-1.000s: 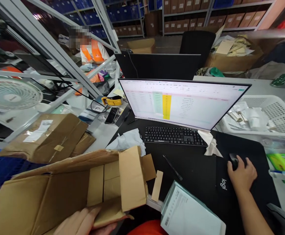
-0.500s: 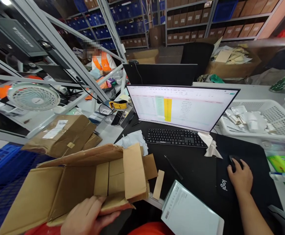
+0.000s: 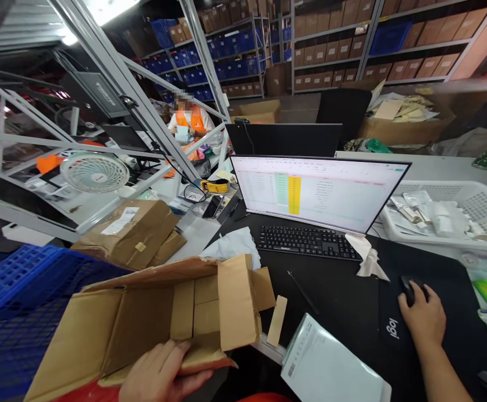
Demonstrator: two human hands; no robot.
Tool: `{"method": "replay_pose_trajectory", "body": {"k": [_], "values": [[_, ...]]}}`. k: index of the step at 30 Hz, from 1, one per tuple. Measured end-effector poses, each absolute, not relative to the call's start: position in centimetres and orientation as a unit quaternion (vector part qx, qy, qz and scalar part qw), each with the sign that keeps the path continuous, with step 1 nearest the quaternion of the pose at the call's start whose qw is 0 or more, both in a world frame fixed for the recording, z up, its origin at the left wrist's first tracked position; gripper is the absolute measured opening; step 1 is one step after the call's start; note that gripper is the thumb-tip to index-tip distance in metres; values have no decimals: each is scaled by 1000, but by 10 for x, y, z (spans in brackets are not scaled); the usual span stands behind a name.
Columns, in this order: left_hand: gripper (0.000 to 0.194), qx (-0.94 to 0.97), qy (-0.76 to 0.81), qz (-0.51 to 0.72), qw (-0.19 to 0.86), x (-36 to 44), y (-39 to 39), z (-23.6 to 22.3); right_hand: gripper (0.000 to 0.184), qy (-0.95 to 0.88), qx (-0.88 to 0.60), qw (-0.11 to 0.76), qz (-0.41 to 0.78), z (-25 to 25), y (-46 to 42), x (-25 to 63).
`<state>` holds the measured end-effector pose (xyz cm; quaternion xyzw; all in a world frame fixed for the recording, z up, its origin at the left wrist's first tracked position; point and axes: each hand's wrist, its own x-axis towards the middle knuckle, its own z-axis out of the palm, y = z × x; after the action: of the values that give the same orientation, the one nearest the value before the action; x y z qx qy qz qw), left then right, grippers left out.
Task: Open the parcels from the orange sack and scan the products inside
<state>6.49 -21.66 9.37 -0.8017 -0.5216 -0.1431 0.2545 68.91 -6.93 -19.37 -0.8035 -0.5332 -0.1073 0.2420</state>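
My left hand (image 3: 159, 371) grips the near wall of an open cardboard box (image 3: 138, 324), fingers over the edge on the inside and thumb outside. The box's flaps stand spread, and its visible inside is bare cardboard. At the right, my right hand (image 3: 425, 312) rests over a black computer mouse (image 3: 407, 289) on a dark mouse pad (image 3: 394, 365). Between my hands lies a pale blue-white flat box (image 3: 331, 363) with a barcode on its side. A cardboard strip (image 3: 277, 321) and a thin black pen-like tool (image 3: 304, 291) are near it.
A lit monitor (image 3: 343, 192) with a spreadsheet stands behind a black keyboard (image 3: 305, 241). A white basket (image 3: 456, 237) of small packages sits right. A taped carton (image 3: 126, 231), a blue crate (image 3: 21, 296) and a fan (image 3: 96, 172) are left. Beyond, a person (image 3: 191, 123) wears an orange vest.
The view has shifted up and left, so most things appear lower and farther right. My hands keep their places on the box and the mouse. The person now holds a pale item higher.
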Motion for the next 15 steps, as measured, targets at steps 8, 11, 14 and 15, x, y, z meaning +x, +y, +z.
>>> {"method": "replay_pose_trajectory", "body": {"k": [8, 11, 14, 15], "values": [[51, -798, -524, -149, 258, 67, -223, 90, 63, -516, -799, 295, -97, -176, -70, 678], [50, -801, -525, -150, 246, 67, -225, 91, 63, -517, -787, 328, -71, -167, -85, 663], [50, -799, -533, -154, 235, 68, -220, 95, 57, -488, -772, 388, 122, -161, -122, 638], [51, -797, -535, -155, 233, 69, -216, 97, 55, -458, -759, 407, 219, -160, -139, 628]]}}
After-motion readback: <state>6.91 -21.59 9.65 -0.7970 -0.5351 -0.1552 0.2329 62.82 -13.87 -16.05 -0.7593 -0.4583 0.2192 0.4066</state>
